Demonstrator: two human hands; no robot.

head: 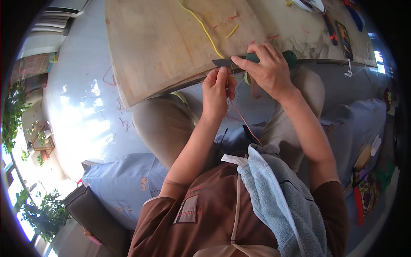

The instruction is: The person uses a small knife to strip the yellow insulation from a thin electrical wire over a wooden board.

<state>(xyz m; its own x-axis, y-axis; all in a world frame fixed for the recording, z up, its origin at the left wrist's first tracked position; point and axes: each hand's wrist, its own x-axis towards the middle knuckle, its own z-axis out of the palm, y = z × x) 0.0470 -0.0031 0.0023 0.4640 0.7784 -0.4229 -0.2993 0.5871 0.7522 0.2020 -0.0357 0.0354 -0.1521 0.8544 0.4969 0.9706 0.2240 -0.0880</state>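
My left hand (220, 90) pinches a thin wire just below the table's front edge. A pinkish length of wire (243, 119) hangs from there toward my lap. My right hand (268, 70) grips a green-handled tool (290, 57), whose flat dark blade (222, 62) lies along the table edge, its tip pointing left. Thumb and index finger press near the base of the blade. A yellow cord (204, 27) runs down the wooden board (154, 48) and reaches the blade. Behind the fingers, the exact contact between wire and blade is hidden.
A short yellow piece (232, 31) and several red scraps lie on the tabletop. Farther right are a phone (344, 40), a red-and-black tool handle (330, 29) and white earphones (348, 71). A light-blue towel (273, 192) hangs over my chest. Cloth-covered seating (122, 183) flanks me.
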